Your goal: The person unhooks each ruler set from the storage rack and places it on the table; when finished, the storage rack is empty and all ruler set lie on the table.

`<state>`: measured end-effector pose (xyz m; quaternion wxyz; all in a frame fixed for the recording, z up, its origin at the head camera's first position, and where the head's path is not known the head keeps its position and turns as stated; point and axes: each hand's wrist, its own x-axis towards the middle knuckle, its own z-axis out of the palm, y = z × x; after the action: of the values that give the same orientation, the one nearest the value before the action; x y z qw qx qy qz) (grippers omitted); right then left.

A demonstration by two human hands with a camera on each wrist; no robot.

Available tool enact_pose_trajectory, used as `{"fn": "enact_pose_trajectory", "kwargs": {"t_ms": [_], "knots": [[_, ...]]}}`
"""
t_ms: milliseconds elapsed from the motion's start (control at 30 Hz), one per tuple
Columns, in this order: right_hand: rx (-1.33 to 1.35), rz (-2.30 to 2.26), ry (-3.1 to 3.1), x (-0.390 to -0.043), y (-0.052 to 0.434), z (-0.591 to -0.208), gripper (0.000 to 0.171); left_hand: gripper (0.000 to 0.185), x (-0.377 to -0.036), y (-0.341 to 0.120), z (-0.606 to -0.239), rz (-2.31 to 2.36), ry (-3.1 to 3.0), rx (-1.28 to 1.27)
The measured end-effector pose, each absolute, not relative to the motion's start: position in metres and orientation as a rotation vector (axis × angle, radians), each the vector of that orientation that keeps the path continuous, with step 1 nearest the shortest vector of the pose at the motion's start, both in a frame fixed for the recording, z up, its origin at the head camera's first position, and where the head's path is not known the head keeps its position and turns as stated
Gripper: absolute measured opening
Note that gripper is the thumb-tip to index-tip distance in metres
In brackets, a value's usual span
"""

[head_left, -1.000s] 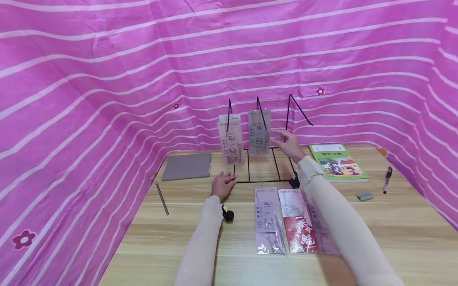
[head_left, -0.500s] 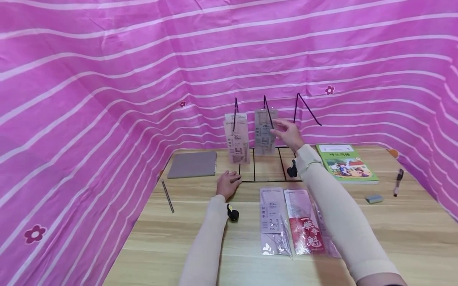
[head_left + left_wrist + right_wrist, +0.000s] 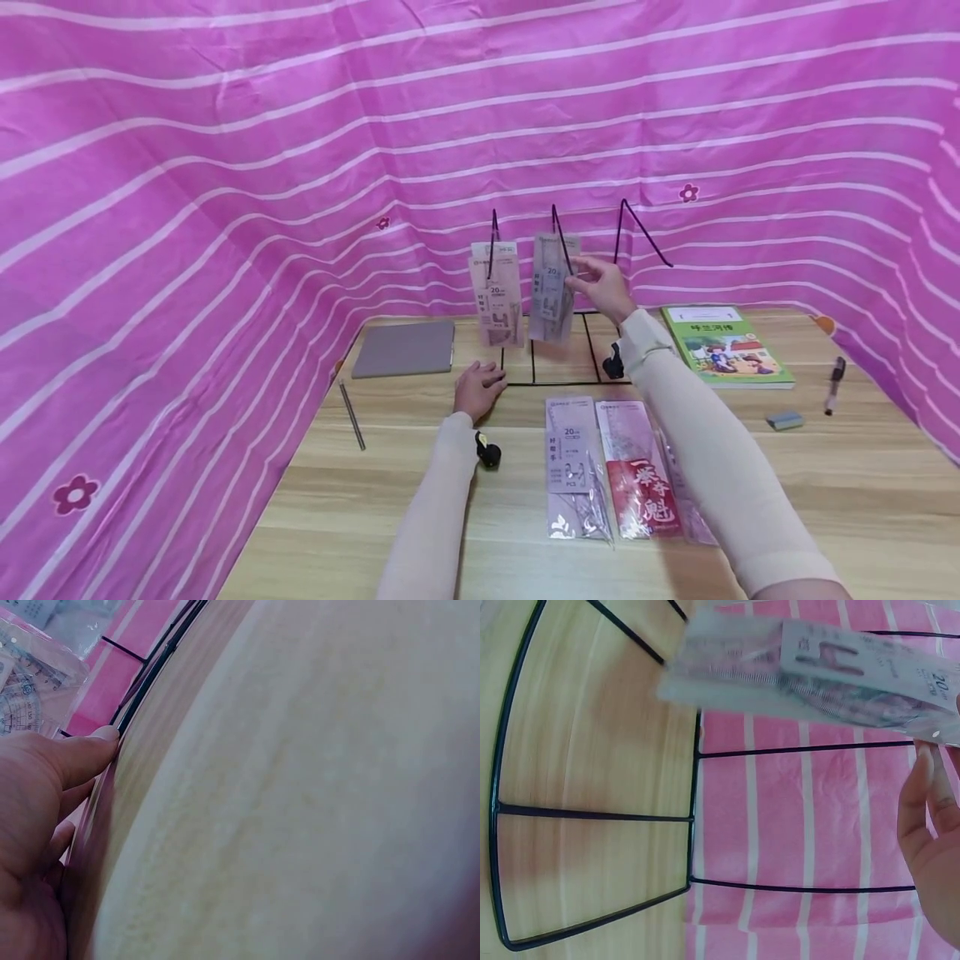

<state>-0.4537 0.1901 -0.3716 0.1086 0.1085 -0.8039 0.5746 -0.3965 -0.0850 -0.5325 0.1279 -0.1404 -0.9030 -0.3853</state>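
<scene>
My right hand [image 3: 603, 285] pinches the packet [image 3: 552, 290] hanging on the middle hook [image 3: 561, 237], my left hand [image 3: 477, 389] lies flat steadying the rack [image 3: 557, 367], so a sideways tug could tip it.

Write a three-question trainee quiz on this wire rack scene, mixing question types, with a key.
1. True or false: the right hand pinches the packet hanging on the wire rack's middle hook.
2. The left hand rests at: A) the green book B) the rack's front left corner C) the grey notebook
3. How many rack hooks carry a packet?

Key: 1 true; 2 B; 3 two, the right hook is bare.
</scene>
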Motion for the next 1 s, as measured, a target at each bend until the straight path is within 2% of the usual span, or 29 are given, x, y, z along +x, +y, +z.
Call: {"fn": "enact_pose_trajectory", "kwargs": {"t_ms": [567,800,1000], "knots": [[0.447,1.677,-2.26,-0.428,0.192,-0.376,0.044,0.025,-0.397,-0.086,-0.531,-1.126,-2.614,-0.41],[0.585,1.629,-2.199,-0.395,0.192,-0.362,0.036,0.026,-0.397,-0.086,-0.536,-1.123,-2.633,-0.409],[0.61,1.641,-2.209,-0.378,0.192,-0.36,0.037,0.026,-0.396,-0.086,-0.534,-1.134,-2.619,-0.4]]}}
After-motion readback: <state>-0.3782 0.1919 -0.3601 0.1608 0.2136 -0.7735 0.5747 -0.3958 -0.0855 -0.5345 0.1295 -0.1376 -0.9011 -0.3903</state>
